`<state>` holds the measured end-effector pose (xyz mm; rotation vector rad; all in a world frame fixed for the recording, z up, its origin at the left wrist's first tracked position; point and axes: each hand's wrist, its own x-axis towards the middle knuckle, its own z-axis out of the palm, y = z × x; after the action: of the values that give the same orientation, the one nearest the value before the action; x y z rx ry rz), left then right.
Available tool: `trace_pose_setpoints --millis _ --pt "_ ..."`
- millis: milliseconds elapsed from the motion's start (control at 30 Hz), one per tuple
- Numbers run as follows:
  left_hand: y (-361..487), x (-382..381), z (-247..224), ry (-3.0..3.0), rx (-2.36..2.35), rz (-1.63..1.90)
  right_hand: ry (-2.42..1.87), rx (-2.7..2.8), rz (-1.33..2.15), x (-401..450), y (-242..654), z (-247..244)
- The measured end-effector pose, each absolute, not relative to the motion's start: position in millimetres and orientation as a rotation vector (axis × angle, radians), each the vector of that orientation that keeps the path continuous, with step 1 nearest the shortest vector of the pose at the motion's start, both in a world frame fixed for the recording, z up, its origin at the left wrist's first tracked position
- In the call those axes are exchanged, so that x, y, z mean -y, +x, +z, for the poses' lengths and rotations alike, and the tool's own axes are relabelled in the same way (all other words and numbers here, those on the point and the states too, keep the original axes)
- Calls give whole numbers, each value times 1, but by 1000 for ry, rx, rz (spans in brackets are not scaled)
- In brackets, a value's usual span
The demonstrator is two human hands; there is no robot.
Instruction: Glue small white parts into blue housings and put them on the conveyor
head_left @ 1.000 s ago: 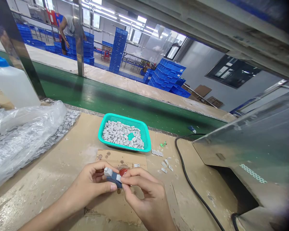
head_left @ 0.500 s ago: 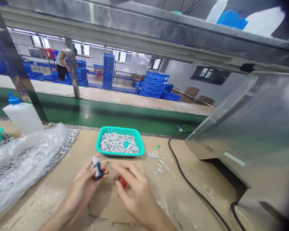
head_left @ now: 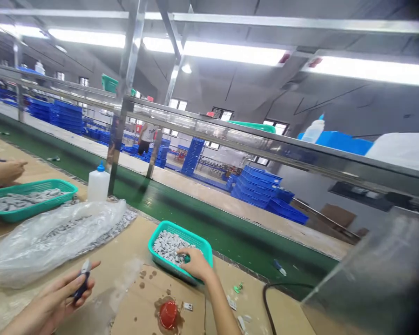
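One teal middle basket (head_left: 167, 264) stands near the far edge of the counter (head_left: 108, 260) and holds a loose layer of light grey pieces (head_left: 165, 244). The right hand (head_left: 197, 266) reaches into it, fingers partly curled and fingertips at the contents; whether a piece is gripped cannot be told. The left hand (head_left: 64, 295), clear of the basket, is closed around a dark blue part (head_left: 81, 286) with a pale tip, held tilted. Toward the counter's left side, a left basket (head_left: 24, 214) contains similar grey items, a co-worker's hand (head_left: 12, 172) near it. A clear plastic bag (head_left: 31, 251) lies over more, beside an upright white bottle (head_left: 98, 187) with a blue cap. One red cup (head_left: 168, 314) sits on cardboard (head_left: 136, 302).
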<state>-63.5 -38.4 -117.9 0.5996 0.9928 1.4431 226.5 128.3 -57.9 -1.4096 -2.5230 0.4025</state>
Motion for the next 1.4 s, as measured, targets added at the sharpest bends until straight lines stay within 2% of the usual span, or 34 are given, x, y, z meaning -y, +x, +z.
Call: trace_pose_setpoints --millis 167,333,500,633,833,967,1200,1400 --pt "-52 0 -64 701 -1118 1356 -1469 2515 464 -132 232 -73" --pt "-40 -94 -59 1375 -1399 1233 -1531 2419 487 -133 233 -76" --pt "-34 -187 -49 1549 -1588 1238 -1580 2304 435 -128 234 -81" --pt "-30 -232 -54 1604 -1694 1260 -1606 2173 314 -127 235 -93" --pt "-19 -231 -102 1783 -1877 1282 -1627 1911 239 -132 237 -97" --pt "-16 -225 -128 2218 -2172 1022 -1590 1770 254 -134 239 -92" --pt "-20 -230 -123 2345 -2304 726 -1445 1782 422 -133 242 -82" --pt "-21 -232 -123 2282 -2374 638 -1347 1757 593 -136 245 -80"
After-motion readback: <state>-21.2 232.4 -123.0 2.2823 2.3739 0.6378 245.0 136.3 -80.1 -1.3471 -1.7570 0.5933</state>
